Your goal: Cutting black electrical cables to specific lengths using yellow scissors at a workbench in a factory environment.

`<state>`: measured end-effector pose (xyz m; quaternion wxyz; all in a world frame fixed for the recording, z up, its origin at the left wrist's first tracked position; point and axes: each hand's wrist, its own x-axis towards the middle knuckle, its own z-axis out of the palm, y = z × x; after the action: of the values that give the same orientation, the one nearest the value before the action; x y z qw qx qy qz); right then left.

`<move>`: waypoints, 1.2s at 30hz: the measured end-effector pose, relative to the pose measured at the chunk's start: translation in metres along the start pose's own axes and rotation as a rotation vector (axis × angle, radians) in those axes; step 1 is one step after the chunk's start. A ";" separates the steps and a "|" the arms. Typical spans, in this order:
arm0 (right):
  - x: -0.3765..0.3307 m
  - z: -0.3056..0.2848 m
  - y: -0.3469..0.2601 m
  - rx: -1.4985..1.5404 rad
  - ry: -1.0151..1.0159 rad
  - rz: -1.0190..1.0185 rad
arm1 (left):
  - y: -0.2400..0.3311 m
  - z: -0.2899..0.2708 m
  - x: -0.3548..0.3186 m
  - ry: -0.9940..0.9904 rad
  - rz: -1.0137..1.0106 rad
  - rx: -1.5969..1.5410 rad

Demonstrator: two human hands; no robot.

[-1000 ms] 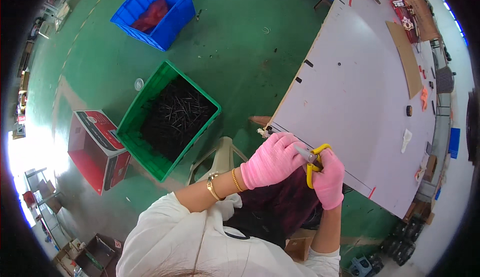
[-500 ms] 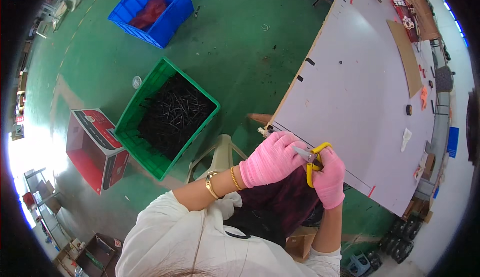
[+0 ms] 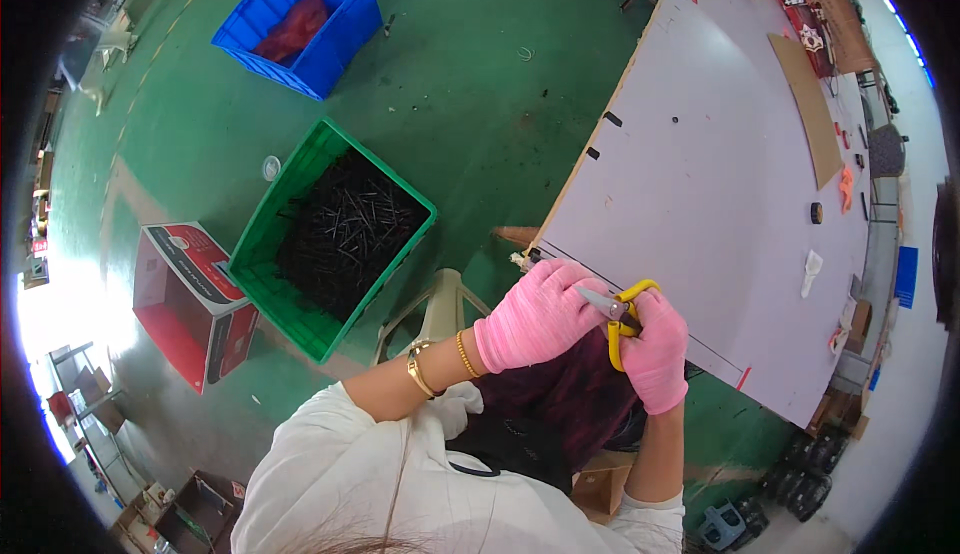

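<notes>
Yellow-handled scissors are gripped in my right hand, which wears a pink glove; its fingers are closed around the handle loops. The blades point left, toward the fingers of my left hand, also pink-gloved. That hand is closed, its fingers curled inward; whatever it pinches, if anything, is hidden. Both hands are raised close together over my lap, at the near left corner of a white tabletop. A thin dark line or strip shows on the table just beyond my right hand.
On the floor at left stands a green crate of thin black pieces. Beside it are a red-and-white carton and a beige plastic stool. A blue crate sits farther off. Cardboard and a black tape roll lie on the table.
Both hands stay in nearly the same place, with the scissors still in my right hand. The view has shifted slightly.
</notes>
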<state>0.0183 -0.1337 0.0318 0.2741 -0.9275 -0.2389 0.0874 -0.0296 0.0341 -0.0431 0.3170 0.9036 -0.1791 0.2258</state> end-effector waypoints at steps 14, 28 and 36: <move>-0.006 0.001 0.006 -0.065 0.047 -0.106 | -0.002 -0.008 0.003 -0.084 -0.015 -0.099; -0.012 -0.045 0.035 0.163 -0.083 0.337 | -0.002 -0.014 0.016 -0.043 -0.049 -0.177; -0.003 -0.042 0.036 -0.043 -0.192 0.305 | -0.002 -0.012 0.013 -0.056 -0.055 -0.194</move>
<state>0.0417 -0.1811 0.0470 0.2138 -0.9459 -0.1225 0.2112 -0.0215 0.0412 -0.0287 0.4040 0.8791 -0.1843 0.1731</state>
